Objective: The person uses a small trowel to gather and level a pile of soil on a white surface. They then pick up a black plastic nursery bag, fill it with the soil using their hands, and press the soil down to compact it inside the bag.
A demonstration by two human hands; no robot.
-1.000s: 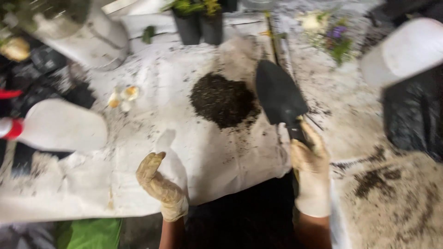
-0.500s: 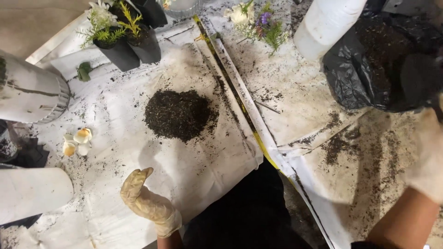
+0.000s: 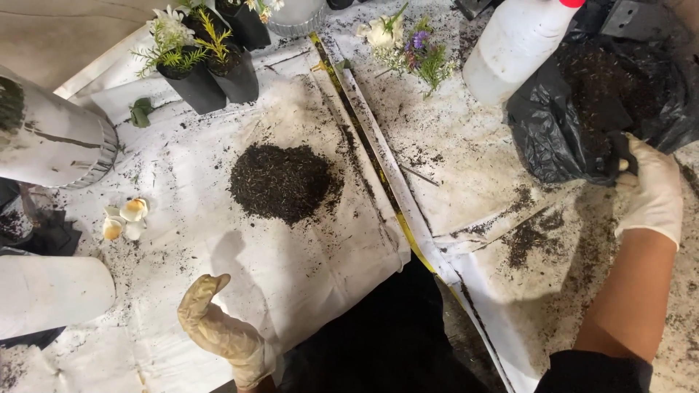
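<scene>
my gloved right hand (image 3: 650,191) is closed around a dark tool handle (image 3: 621,154) at the mouth of the crumpled black plastic bag of soil (image 3: 582,109), the white plastic bottle (image 3: 513,51) just beyond it. my gloved left hand (image 3: 218,327) hovers loosely spread, holding nothing, above the white sheet (image 3: 306,269); the dark heap of loose soil (image 3: 282,182) lies ahead of it, two black square pots of greenery (image 3: 215,73) farther off.

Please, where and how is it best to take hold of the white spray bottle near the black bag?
Probably around the wide white body of the spray bottle, coming from its open left side. It lies tilted, its red top at the frame edge, and the black bag crowds its right side.
</scene>
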